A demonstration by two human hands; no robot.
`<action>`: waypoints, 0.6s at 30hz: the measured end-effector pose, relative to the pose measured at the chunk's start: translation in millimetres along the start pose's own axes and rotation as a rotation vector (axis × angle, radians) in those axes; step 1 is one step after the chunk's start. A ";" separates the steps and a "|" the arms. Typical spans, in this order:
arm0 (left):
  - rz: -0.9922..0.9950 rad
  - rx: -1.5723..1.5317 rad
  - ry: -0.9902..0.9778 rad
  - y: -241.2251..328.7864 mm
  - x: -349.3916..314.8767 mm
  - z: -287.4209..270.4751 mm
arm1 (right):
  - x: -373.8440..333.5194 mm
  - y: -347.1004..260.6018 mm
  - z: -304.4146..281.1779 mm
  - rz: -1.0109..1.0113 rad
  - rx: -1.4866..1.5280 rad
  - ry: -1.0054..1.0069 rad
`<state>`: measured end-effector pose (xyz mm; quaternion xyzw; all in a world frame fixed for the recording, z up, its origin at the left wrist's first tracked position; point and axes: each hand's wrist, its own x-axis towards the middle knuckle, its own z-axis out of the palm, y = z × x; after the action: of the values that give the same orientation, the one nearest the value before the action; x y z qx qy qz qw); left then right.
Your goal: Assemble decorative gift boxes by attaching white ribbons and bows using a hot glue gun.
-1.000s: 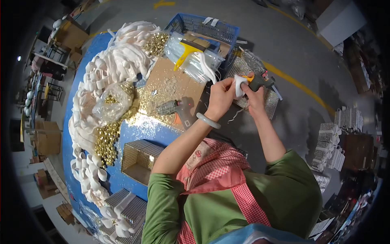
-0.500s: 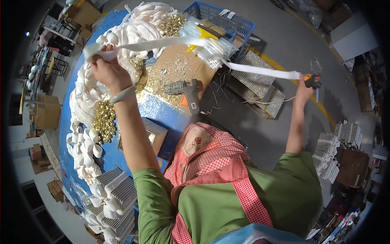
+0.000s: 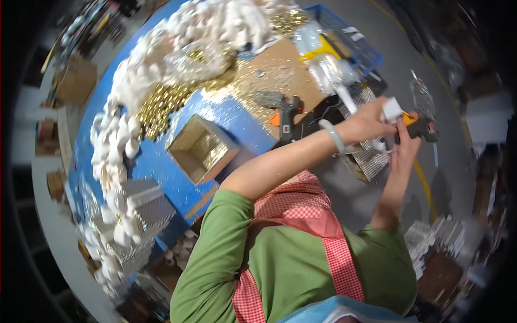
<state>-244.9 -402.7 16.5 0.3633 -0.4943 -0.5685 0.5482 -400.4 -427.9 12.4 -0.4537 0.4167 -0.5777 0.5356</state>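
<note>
My left hand (image 3: 366, 125) has reached across to the right, its fingers closed on a white ribbon (image 3: 391, 110). A folded end of the ribbon shows at its fingertips, close to my right hand. My right hand (image 3: 404, 148) is closed round a black glue gun (image 3: 423, 129) with an orange trigger, held out over the floor at the right. The two hands are almost touching, and motion blurs where their fingers meet. A second glue gun (image 3: 291, 116), also with an orange part, rests at the edge of the blue table (image 3: 186, 199).
White ribbon loops (image 3: 140, 59) and gold beads (image 3: 161, 107) cover the table's far and left sides. An open-topped box (image 3: 202, 148) stands nearer me. A blue crate (image 3: 371, 51) is behind a yellow-handled tool (image 3: 323, 49). Glittery boxes with white bows (image 3: 126, 220) stand at left.
My left hand has swung from the far left across to my right hand. The stretched ribbon is now gathered between them. The open-topped box shows more fully, and the view has shifted.
</note>
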 end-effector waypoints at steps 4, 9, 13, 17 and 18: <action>0.023 0.475 0.105 7.9 -9.4 -10.2 | -7.7 9.7 8.4 -0.049 -0.026 -0.071; 0.201 0.509 0.224 28.9 -11.7 -50.0 | 1.5 14.5 16.4 -0.044 -0.061 -0.016; 0.339 0.271 0.437 127.6 -45.1 -110.2 | 2.3 8.1 15.6 -0.075 0.023 -0.095; 0.416 0.702 0.514 242.7 -150.1 -202.9 | 1.8 13.3 17.5 0.007 -0.046 -0.098; 0.619 0.648 0.522 255.8 -182.6 -220.5 | 0.9 15.9 21.8 0.031 -0.025 -0.127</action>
<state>57.9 -236.5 184.1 0.4808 -0.5761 -0.0879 0.6552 -375.4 -430.0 2.3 -0.4895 0.3961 -0.5343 0.5639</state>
